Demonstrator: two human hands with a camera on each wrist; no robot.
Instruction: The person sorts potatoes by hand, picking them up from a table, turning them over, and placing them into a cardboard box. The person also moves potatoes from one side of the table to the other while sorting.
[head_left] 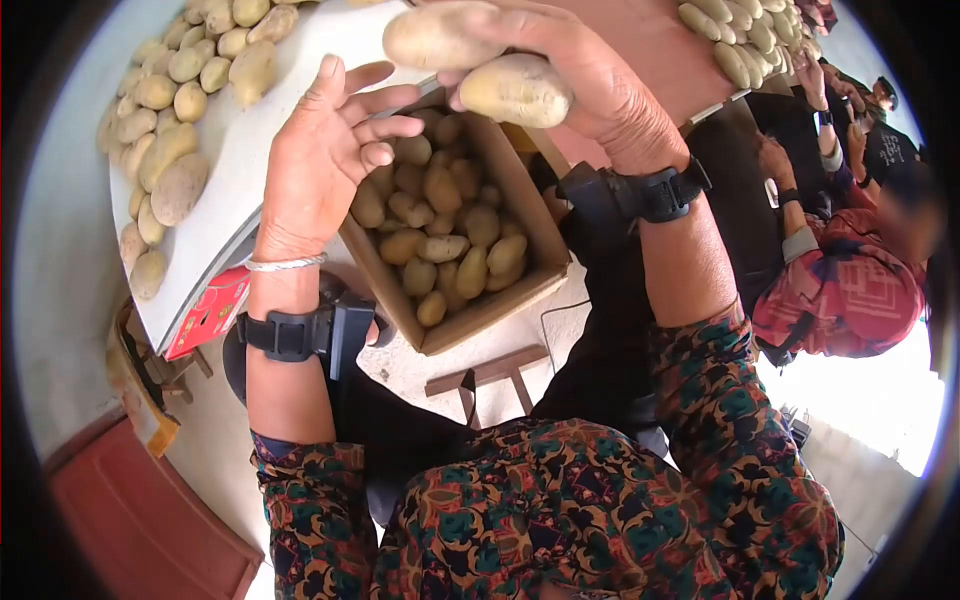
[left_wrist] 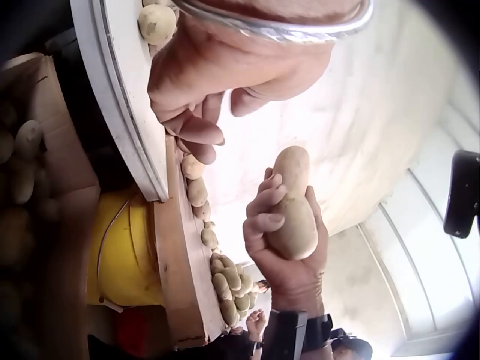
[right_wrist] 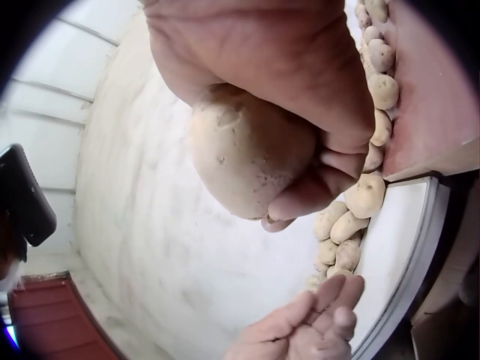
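In the head view my right hand (head_left: 610,95) grips two potatoes, one (head_left: 515,90) nearer my body and another (head_left: 435,38) beyond it. The left wrist view shows the same right hand (left_wrist: 289,262) with its fingers curled round both potatoes (left_wrist: 292,229), which lie end to end. My left hand (head_left: 320,160) is held up beside them, palm up and fingers loosely bent, holding nothing. Below the hands stands a cardboard box (head_left: 480,325) with many potatoes (head_left: 440,190) in it. In the right wrist view one gripped potato (right_wrist: 244,150) fills the middle.
Potatoes (head_left: 175,185) lie piled along the white table (head_left: 235,150) at the left. A reddish table (head_left: 640,50) carries more potatoes (head_left: 740,60) at the far right. Other people work at the right (head_left: 840,280). A yellow bucket (left_wrist: 127,247) stands under the table edge.
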